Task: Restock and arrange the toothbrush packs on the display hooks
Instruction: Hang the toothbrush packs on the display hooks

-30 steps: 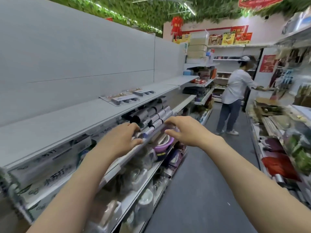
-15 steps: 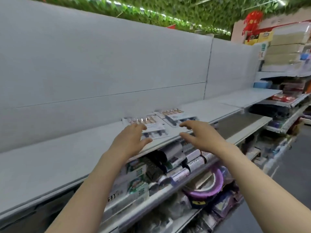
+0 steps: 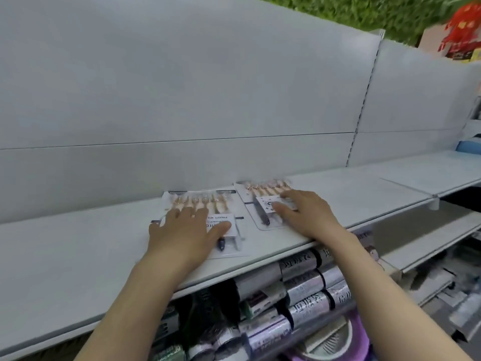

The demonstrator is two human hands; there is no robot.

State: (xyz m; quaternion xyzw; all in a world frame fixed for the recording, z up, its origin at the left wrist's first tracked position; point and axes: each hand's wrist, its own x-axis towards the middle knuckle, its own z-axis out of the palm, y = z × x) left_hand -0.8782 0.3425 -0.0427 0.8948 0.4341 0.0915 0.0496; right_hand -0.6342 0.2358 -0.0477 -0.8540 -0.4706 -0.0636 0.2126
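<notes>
Two flat, clear plastic toothbrush packs lie side by side on the pale grey metal shelf (image 3: 78, 256), close to its back edge where it meets the grey back panel (image 3: 182, 87). The left toothbrush pack (image 3: 229, 201) holds a row of brushes with pale pink heads pointing toward the back panel and carries a white printed label. The right toothbrush pack (image 3: 256, 207) lies just beside it, a narrow strip of bare shelf between the two, and is turned slightly relative to the shelf's front edge.

The left hand (image 3: 184, 230) lies palm down on the left toothbrush pack, fingers extended and spread, thumb resting on the white label. The right hand (image 3: 304, 214) lies palm down on the right toothbrush pack, fingers extended and slightly spread over its label. Neither hand curls round a pack; both rest flat on top.

Below the shelf's front edge, a lower tier holds stacked silver-and-black rolls (image 3: 307, 287) with printed wrappers. A purple round item (image 3: 363, 334) sits lower still; its details are blurred. Green foliage decoration (image 3: 351, 11) runs above the back panel.
</notes>
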